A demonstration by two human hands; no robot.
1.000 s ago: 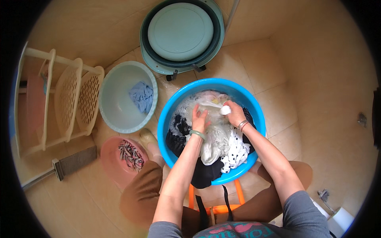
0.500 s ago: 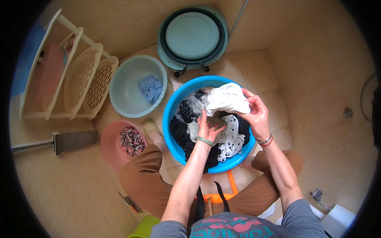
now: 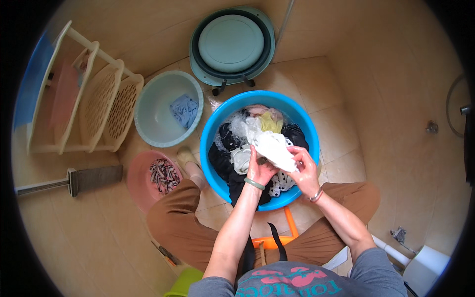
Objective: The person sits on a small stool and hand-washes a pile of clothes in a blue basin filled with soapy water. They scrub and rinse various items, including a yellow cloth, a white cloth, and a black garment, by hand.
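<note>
Over the blue basin [image 3: 310,116], my two hands hold a wet white cloth [image 3: 271,146]. My right hand [image 3: 308,173] is closed, pinching its near right end. My left hand [image 3: 261,171], with a pale green bangle at the wrist, grips the cloth's left side; part of its fingers is hidden under the fabric. The cloth's far end trails down to soapy water. Around it in the basin lie black clothes [image 3: 222,163], a white polka-dot garment [image 3: 281,184], a yellowish cloth [image 3: 271,122] and a pale pink one [image 3: 257,110].
A pale basin [image 3: 148,119] with a blue cloth [image 3: 184,110] and a pink basin [image 3: 136,173] with a striped bundle stand at left. A folded teal tub [image 3: 231,42] leans behind. A cream rack [image 3: 94,119], a squeegee-like tool [image 3: 96,180] and an orange stool [image 3: 269,242] are near.
My right hand has brought the white cloth lower and nearer me. My left hand, spread before, has come against it and taken hold. The yellowish and pink cloths now show.
</note>
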